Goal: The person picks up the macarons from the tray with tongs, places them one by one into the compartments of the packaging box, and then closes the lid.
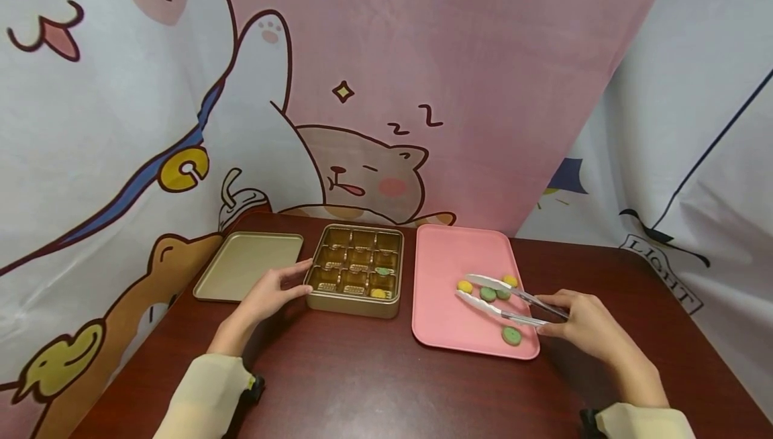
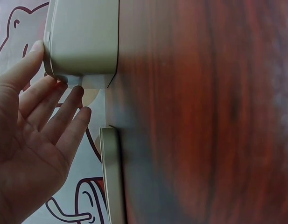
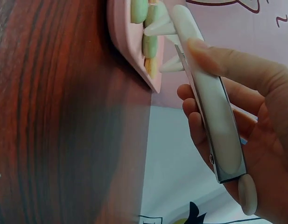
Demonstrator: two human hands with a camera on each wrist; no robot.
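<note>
My left hand (image 1: 272,289) touches the left side of a gold tin box (image 1: 353,306), with thumb at its rim and fingers extended along its wall. Inside, a divided insert has a green piece (image 1: 383,271) in the middle-right compartment and a yellow piece (image 1: 378,293) in the front-right one. My right hand (image 1: 582,321) grips white-and-silver tongs (image 3: 214,116), their arms spread over a pink tray (image 1: 443,305). Between the tips and just beyond lie green macaron-like rounds (image 1: 488,294) and a yellow one (image 1: 464,286). Another yellow round (image 1: 510,281) lies behind the upper arm.
A flat gold lid (image 1: 250,264) lies left of the box, near my left hand. One more green round (image 1: 511,335) sits at the tray's front right corner. The dark wooden table (image 1: 362,385) ends at a cartoon-printed cloth (image 1: 483,90) behind.
</note>
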